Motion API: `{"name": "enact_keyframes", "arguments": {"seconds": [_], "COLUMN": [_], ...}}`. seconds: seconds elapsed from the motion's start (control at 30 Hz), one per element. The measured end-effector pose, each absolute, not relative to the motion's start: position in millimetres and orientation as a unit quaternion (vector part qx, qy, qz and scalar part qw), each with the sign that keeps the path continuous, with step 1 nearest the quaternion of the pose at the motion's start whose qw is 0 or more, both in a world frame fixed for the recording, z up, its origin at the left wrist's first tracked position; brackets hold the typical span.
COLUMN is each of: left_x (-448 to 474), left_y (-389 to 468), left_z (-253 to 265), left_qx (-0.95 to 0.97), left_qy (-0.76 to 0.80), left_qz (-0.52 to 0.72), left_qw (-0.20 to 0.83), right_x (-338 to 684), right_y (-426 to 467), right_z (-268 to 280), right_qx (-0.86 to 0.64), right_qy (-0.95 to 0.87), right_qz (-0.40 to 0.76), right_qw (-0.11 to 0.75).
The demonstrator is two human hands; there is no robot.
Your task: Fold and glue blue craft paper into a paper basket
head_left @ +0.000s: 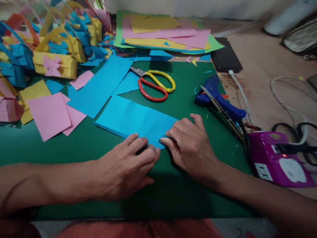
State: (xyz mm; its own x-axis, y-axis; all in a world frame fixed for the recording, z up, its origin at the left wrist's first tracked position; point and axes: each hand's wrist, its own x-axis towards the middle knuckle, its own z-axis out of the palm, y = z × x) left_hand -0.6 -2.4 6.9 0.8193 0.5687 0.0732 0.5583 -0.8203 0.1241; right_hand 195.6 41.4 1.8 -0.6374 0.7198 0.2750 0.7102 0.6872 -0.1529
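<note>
A creased sheet of blue paper [138, 115] lies on the green board, its near edge folded up in a narrow strip. My left hand [130, 163] presses on that near edge with curled fingers, their tips on the paper. At the right corner, my right hand [188, 142] pinches the paper between thumb and forefinger. Just beyond are scissors [155, 84] with one red and one yellow handle, their blades partly open near another blue sheet [101, 86]. Pink paper squares [51, 115] lie to the left.
Small paper baskets [55, 64] crowd the back left. Stacked coloured sheets [168, 33] lie at the back. On the right are a blue glue gun [223, 99], a knife [215, 104], a phone [226, 56] with its cable, and a purple power box [277, 162]. Paper scraps are scattered about.
</note>
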Motion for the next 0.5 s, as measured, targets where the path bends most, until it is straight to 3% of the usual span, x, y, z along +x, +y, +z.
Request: {"name": "enact_keyframes", "arguments": {"seconds": [0.5], "left_x": [0.8], "left_y": [-3.0], "left_z": [4.9], "left_qx": [0.954], "left_qy": [0.294], "left_qz": [0.055], "left_qw": [0.032], "right_x": [194.9], "right_y": [43.2], "right_z": [1.5], "right_qx": [-0.413], "right_qy": [-0.897], "right_qz": [0.021], "right_qw": [0.157]}}
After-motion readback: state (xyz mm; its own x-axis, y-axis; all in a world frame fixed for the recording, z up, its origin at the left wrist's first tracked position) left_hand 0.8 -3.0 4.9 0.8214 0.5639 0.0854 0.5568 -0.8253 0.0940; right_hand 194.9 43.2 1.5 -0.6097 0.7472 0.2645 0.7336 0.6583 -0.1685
